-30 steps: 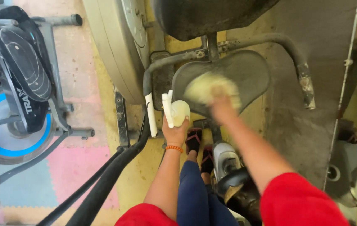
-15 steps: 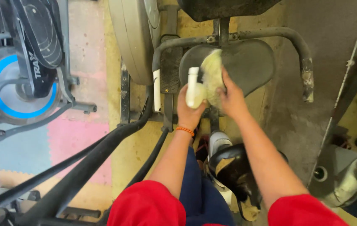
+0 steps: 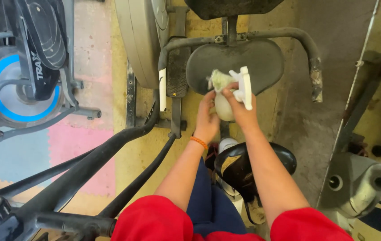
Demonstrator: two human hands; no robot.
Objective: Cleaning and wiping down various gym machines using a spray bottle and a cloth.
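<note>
A dark, heart-shaped exercise-machine seat (image 3: 244, 60) is seen from above, mounted on a post between 2 curved grey handlebars (image 3: 309, 49). Just over the seat's near edge, 2 bare hands are held close together. A white spray bottle (image 3: 226, 105) is gripped by both: its rounded body is cupped from the left side by the left hand (image 3: 207, 120), fingers closed around it, while its white trigger head (image 3: 245, 87) is held at the top by the right hand (image 3: 239, 109). A crumpled pale yellow-green cloth (image 3: 219, 80) is pinched in the right hand's fingers as well, bunched against the bottle and lying over the seat's front left part. Each grip is closed tight on what it holds. An orange band (image 3: 198, 142) is worn on the left wrist. Red sleeves (image 3: 154, 221) and dark blue trousers (image 3: 208, 205) are seen at the bottom. A black pedal (image 3: 244, 167) lies below the hands. Pink and blue foam floor mats (image 3: 29, 151) are laid to the left, beside another machine with a blue-ringed flywheel (image 3: 7, 85).
</note>
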